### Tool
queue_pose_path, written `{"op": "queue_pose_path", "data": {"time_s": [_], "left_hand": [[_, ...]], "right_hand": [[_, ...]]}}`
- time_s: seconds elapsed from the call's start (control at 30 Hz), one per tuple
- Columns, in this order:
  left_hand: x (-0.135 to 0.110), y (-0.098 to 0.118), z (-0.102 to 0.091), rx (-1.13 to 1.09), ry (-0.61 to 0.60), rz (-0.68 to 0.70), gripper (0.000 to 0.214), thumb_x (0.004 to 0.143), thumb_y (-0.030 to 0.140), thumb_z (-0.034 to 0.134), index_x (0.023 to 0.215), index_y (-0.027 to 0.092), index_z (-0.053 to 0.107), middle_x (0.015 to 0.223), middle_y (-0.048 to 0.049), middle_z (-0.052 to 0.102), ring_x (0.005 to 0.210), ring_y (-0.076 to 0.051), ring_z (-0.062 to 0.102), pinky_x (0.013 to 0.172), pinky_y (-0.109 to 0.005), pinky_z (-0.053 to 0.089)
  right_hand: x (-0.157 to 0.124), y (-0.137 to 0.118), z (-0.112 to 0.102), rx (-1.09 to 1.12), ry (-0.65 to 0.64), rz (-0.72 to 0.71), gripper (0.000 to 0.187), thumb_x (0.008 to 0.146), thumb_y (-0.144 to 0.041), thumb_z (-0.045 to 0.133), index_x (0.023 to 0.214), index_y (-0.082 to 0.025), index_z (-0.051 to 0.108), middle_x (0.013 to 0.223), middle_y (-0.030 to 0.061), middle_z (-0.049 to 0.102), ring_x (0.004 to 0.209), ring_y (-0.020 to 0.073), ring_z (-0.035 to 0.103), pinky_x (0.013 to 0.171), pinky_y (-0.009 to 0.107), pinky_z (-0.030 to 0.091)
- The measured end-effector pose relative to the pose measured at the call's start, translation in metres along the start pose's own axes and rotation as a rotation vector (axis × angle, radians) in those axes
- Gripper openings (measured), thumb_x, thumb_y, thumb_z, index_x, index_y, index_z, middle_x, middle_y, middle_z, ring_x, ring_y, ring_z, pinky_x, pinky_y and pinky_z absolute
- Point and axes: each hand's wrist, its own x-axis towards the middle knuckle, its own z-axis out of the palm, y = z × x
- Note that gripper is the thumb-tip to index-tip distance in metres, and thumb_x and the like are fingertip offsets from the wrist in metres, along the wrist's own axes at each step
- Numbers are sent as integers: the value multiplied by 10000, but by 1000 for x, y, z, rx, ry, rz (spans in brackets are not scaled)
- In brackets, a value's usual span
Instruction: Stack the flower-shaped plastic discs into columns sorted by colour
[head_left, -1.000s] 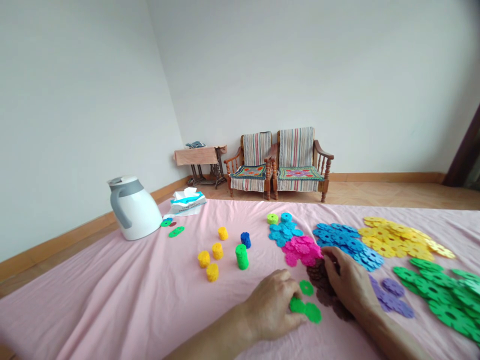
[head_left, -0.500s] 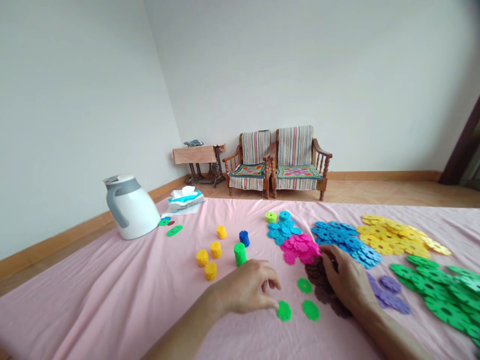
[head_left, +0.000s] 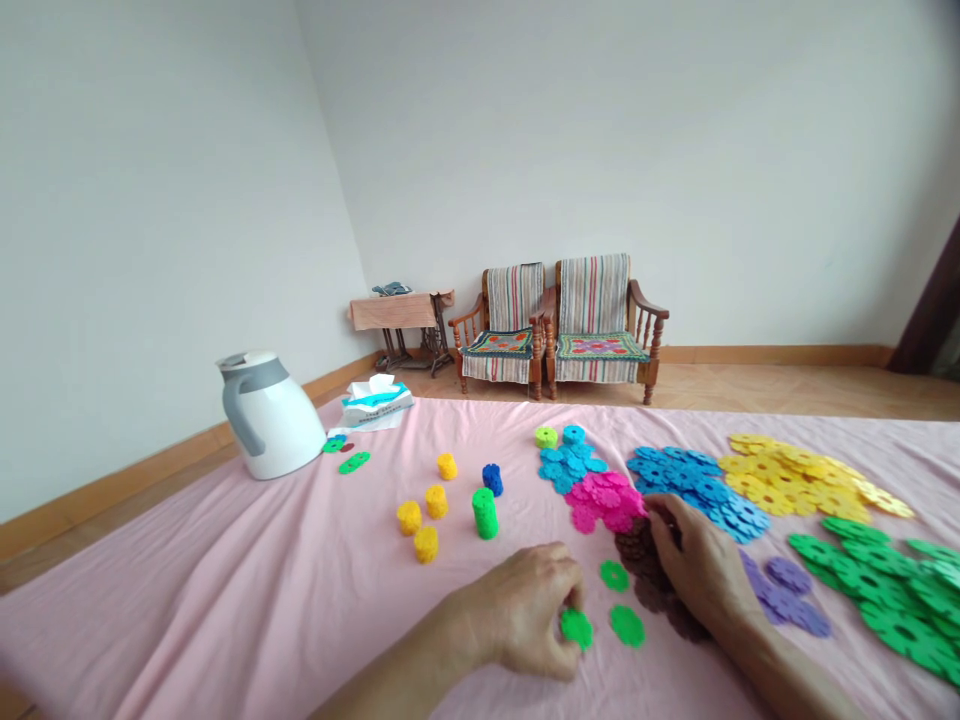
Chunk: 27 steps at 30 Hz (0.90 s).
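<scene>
My left hand (head_left: pixel 529 612) is closed, with thumb and fingers around the edge of a green notched disc (head_left: pixel 577 629) on the cloth. Two more green discs lie just right of it, the upper disc (head_left: pixel 614 575) and the lower disc (head_left: pixel 628 626). Bent over the brown discs (head_left: pixel 651 580), my right hand (head_left: pixel 701 562) has its thumb and fingertips drawn together by the edge of the pink discs (head_left: pixel 606 500). What those fingertips hold, if anything, is hidden. A green stack (head_left: pixel 485 514) stands upright beyond my left hand, near a dark blue stack (head_left: pixel 492 480).
Several short yellow stacks (head_left: pixel 426 545) stand left on the pink cloth (head_left: pixel 247 590). Blue discs (head_left: pixel 675 470), yellow discs (head_left: pixel 795 475), purple discs (head_left: pixel 787 590) and a large green pile (head_left: pixel 900 600) lie right. A white jug (head_left: pixel 277 425) and tissue box (head_left: pixel 377 402) are far left.
My left hand has moved slightly right and down, and its fingers have closed from apart onto the green disc. My right hand stays by the pink and brown discs. The view has shifted slightly.
</scene>
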Motion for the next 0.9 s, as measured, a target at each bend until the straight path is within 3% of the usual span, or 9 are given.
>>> {"op": "queue_pose_path", "data": {"time_s": [0.23,0.5,0.6,0.8,0.9], "left_hand": [[0,3,1,-21,19,19,230,577,189,625,748,189,471,793,-4,518,713,-152,513,639,-224,434],[-1,7,2,-43,53,67,250,573,131,593,811,183,536,797,-14,547,725,-158,519,668,-230,440],[-4,2,-11,-67,116,40,243,574,127,602,809,177,563,820,-14,549,699,-140,515,632,-217,437],[-22,-33,-60,-67,472,-141,244,606,94,562,839,168,567,817,-8,530,716,-124,509,646,-215,431],[-32,-52,-74,-22,523,-198,228,623,106,574,841,174,571,825,-5,536,728,-129,508,659,-227,428]], "right_hand": [[0,0,0,4,-31,13,254,860,-314,358,956,-222,575,917,43,685,855,197,624,746,323,464],[0,0,0,5,-34,16,250,862,-320,352,945,-227,569,914,43,682,858,200,623,750,329,465],[0,1,0,-1,-27,11,251,854,-313,358,958,-226,570,921,40,683,856,197,625,750,324,467],[-1,3,2,-3,-22,-10,251,849,-298,363,979,-223,564,927,42,685,859,196,627,753,321,468],[-1,3,2,-9,-24,-3,247,850,-302,366,972,-223,565,930,44,684,861,197,625,753,320,466]]}}
